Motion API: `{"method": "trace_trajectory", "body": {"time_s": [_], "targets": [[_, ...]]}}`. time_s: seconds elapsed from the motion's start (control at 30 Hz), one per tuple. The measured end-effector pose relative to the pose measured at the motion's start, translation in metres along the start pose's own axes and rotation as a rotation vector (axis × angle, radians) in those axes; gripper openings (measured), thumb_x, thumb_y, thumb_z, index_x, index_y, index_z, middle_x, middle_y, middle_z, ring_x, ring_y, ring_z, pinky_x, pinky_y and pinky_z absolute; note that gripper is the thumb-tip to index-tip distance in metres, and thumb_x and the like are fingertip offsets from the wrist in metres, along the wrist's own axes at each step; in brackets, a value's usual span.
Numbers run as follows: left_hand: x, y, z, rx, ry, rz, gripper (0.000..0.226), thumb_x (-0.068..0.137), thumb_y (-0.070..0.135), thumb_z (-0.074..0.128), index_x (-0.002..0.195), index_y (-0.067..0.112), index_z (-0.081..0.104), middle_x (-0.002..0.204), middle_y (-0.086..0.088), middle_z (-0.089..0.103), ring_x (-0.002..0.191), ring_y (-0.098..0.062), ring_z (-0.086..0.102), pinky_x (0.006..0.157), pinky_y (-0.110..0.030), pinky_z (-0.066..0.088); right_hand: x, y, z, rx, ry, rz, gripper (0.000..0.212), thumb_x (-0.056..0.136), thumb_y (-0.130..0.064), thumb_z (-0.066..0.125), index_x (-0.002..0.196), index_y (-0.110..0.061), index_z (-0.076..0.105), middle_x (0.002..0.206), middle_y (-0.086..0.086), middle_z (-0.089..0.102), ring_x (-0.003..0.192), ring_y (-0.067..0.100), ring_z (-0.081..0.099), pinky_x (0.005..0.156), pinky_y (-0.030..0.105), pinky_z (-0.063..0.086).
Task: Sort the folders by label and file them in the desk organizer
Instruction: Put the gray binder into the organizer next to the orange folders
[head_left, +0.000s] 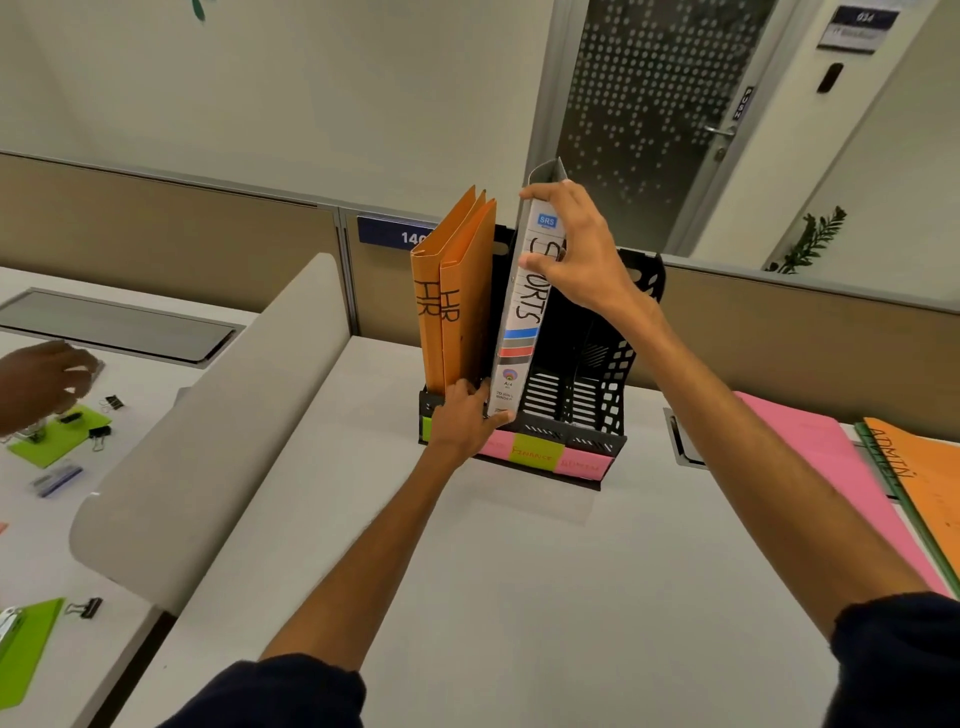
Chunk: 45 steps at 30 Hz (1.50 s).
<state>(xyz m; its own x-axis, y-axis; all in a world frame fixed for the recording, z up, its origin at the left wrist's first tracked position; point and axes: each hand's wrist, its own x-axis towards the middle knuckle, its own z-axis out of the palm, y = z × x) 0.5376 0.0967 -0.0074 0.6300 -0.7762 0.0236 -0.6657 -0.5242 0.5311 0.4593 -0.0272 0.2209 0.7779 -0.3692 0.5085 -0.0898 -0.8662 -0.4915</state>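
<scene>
A black mesh desk organizer (597, 415) stands at the back of the desk, with pink and green labels stuck along its front. Two orange folders marked HR (457, 291) stand upright in its left slot. A white ring binder marked SPORTS (519, 332) stands in the slot beside them, tilted a little. My right hand (576, 249) grips the top of the binder's spine. My left hand (467, 415) holds the binder's bottom corner at the organizer's front rim. The two right slots hold nothing.
A pink folder (831, 467) and an orange folder marked ADMIN (919, 483) lie stacked at the desk's right edge. A rounded grey divider (218, 415) bounds the left side. Beyond it, another person's hand (41, 384) works among binder clips and green clipboards.
</scene>
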Motion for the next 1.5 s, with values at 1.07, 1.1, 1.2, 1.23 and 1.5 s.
{"method": "trace_trajectory", "body": {"time_s": [1.07, 1.1, 1.2, 1.23, 1.5], "targets": [[0.017, 0.033, 0.027, 0.063, 0.225, -0.194, 0.069, 0.088, 0.069, 0.041, 0.129, 0.013, 0.047, 0.123, -0.01, 0.051, 0.116, -0.026, 0.049, 0.087, -0.038, 0.05, -0.007, 0.0, 0.009, -0.004, 0.091, -0.035, 0.056, 0.08, -0.01, 0.068, 0.132, -0.018, 0.049, 0.137, 0.004, 0.042, 0.147, 0.026, 0.019, 0.113, 0.037, 0.031], [0.018, 0.035, 0.028, 0.07, 0.227, -0.198, 0.069, 0.088, 0.069, 0.041, 0.129, 0.013, 0.047, 0.122, -0.01, 0.051, 0.116, -0.026, 0.049, 0.087, -0.038, 0.05, -0.007, 0.0, 0.008, -0.005, 0.096, -0.034, 0.056, 0.08, -0.01, 0.068, 0.132, -0.018, 0.049, 0.137, 0.004, 0.042, 0.147, 0.026, 0.019, 0.113, 0.039, 0.031], [0.021, 0.039, 0.029, 0.087, 0.226, -0.214, 0.069, 0.089, 0.068, 0.041, 0.127, 0.012, 0.048, 0.122, -0.011, 0.051, 0.115, -0.026, 0.049, 0.087, -0.038, 0.051, -0.01, 0.001, 0.006, 0.001, 0.108, -0.03, 0.056, 0.079, -0.01, 0.069, 0.131, -0.018, 0.05, 0.136, 0.005, 0.042, 0.145, 0.026, 0.023, 0.113, 0.039, 0.032], [0.022, 0.039, 0.03, 0.099, 0.221, -0.226, 0.069, 0.089, 0.067, 0.043, 0.127, 0.011, 0.048, 0.122, -0.012, 0.05, 0.116, -0.026, 0.049, 0.086, -0.038, 0.051, -0.012, 0.003, 0.006, 0.006, 0.092, -0.031, 0.056, 0.078, -0.009, 0.069, 0.13, -0.017, 0.05, 0.135, 0.005, 0.043, 0.143, 0.026, 0.026, 0.114, 0.039, 0.033], [0.022, 0.033, 0.032, 0.107, 0.233, -0.215, 0.063, 0.09, 0.063, 0.044, 0.12, 0.008, 0.053, 0.119, -0.011, 0.048, 0.116, -0.026, 0.045, 0.082, -0.037, 0.05, -0.019, 0.017, 0.005, 0.0, 0.094, 0.009, 0.055, 0.075, -0.009, 0.073, 0.125, -0.015, 0.051, 0.131, 0.005, 0.045, 0.138, 0.026, 0.034, 0.115, 0.041, 0.035]]}}
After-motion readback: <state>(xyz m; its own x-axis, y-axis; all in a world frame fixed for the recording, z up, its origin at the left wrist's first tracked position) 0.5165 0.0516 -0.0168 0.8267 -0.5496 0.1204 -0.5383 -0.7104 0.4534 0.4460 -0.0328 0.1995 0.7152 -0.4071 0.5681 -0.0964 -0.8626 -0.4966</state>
